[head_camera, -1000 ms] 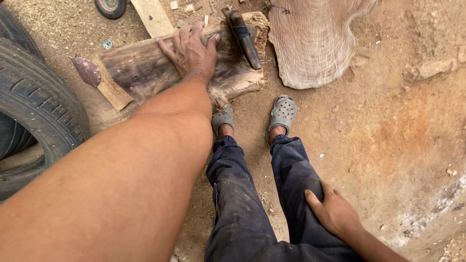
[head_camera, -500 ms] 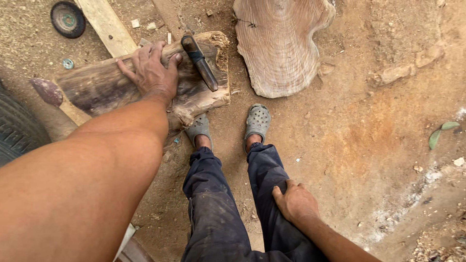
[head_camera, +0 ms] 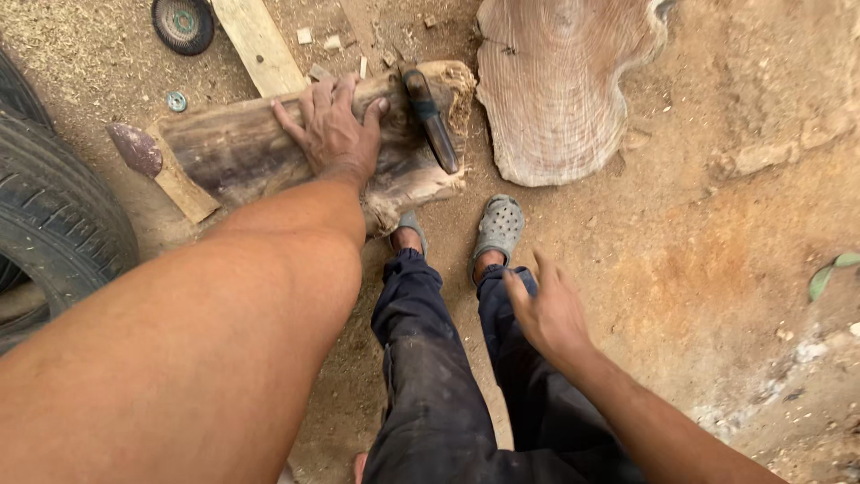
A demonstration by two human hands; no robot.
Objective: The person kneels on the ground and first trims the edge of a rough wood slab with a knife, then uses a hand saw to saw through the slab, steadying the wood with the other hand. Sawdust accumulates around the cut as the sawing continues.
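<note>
my left hand (head_camera: 333, 134) stays flat, fingers spread on the log (head_camera: 296, 148) at upper centre, while my right hand (head_camera: 546, 309) just lifted off my knee, open and empty

Sawdust-strewn dirt floor (head_camera: 717, 269), daylight

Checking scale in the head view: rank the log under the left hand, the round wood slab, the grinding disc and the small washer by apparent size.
1. Log and wood slab: look similar, not ranked.
2. Grinding disc.
3. Washer.
</note>
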